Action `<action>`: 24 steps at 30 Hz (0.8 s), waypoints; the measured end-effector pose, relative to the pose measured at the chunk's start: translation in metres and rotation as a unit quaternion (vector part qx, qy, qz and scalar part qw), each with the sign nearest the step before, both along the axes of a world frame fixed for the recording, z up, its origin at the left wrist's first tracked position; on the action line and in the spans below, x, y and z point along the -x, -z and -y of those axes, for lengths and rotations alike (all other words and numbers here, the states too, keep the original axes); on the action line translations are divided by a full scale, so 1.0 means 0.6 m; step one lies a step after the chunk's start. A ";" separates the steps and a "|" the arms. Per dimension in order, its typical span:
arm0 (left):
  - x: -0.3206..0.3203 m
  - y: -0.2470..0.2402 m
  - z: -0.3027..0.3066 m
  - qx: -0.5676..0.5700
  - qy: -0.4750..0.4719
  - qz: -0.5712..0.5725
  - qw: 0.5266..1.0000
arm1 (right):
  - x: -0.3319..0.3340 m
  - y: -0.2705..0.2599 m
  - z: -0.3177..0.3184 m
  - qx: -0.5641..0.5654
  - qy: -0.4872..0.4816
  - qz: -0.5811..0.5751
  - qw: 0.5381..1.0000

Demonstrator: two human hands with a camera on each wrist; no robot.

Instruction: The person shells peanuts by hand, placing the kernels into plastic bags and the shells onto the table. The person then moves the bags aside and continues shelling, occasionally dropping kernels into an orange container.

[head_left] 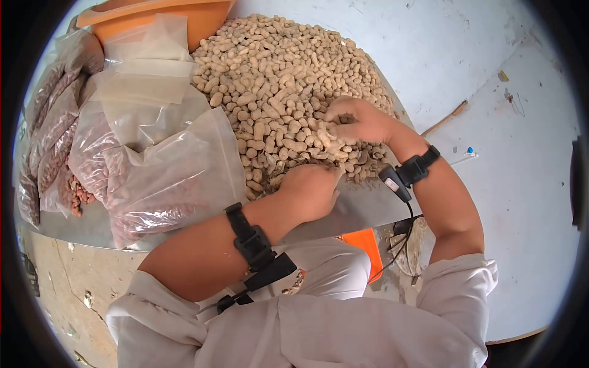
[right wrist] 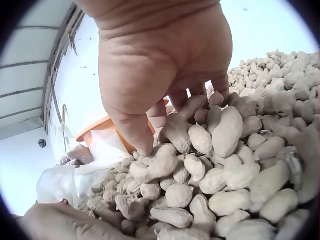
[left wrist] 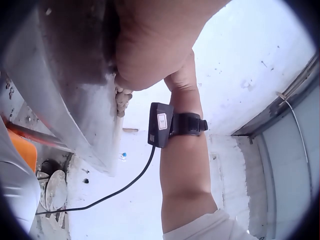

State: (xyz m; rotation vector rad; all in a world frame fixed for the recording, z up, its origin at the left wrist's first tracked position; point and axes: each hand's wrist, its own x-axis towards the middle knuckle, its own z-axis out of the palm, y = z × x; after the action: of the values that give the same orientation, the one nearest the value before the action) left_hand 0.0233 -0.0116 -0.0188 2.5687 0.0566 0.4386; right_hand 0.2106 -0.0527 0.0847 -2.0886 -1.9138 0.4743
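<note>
1. Peanuts (head_left: 282, 80): unshelled, heaped in a large pile on the tabletop (head_left: 362, 207). The pile lies directly under the fingers of both hands and runs away beyond them.
2. Right hand (head_left: 359, 122): placed on the near right slope of the pile. Its fingers (right wrist: 181, 96) are bent, with the tips dug in among the peanuts. The thumb (right wrist: 136, 127) presses on a peanut opposite them, so a small cluster is gripped in between.
3. Left hand (head_left: 310, 190): at the near edge of the pile, just beside the right-hand fingers. Its fingers are curled under the hand and out of sight, so what they hold cannot be told. One peanut shows at the edge of the palm in the left wrist view.
4. Plastic bags (head_left: 165, 165): clear, part-filled with reddish kernels, lying to the left of the left-hand fingers and touching the pile.
5. Orange tub (head_left: 153, 13): beyond the bags, well apart from the fingers.
</note>
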 end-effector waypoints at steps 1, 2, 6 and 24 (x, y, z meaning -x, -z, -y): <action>0.001 -0.001 0.001 0.001 0.004 0.005 1.000 | -0.005 -0.004 0.008 0.005 0.005 -0.001 1.000; 0.003 -0.002 0.003 0.004 0.008 0.011 1.000 | -0.011 -0.009 0.013 0.010 0.009 -0.001 1.000; 0.001 0.011 0.008 0.005 0.037 0.094 0.995 | -0.055 -0.050 -0.025 0.003 0.113 -0.046 0.992; 0.013 0.016 0.017 -0.002 0.070 0.091 0.993 | -0.183 0.020 -0.279 0.069 0.141 0.203 0.966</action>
State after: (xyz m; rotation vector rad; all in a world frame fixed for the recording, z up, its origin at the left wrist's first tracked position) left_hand 0.0158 -0.0218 -0.0285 2.5048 -0.1891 0.6164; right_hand 0.3204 0.1145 0.0726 -2.6675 -1.7698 0.1218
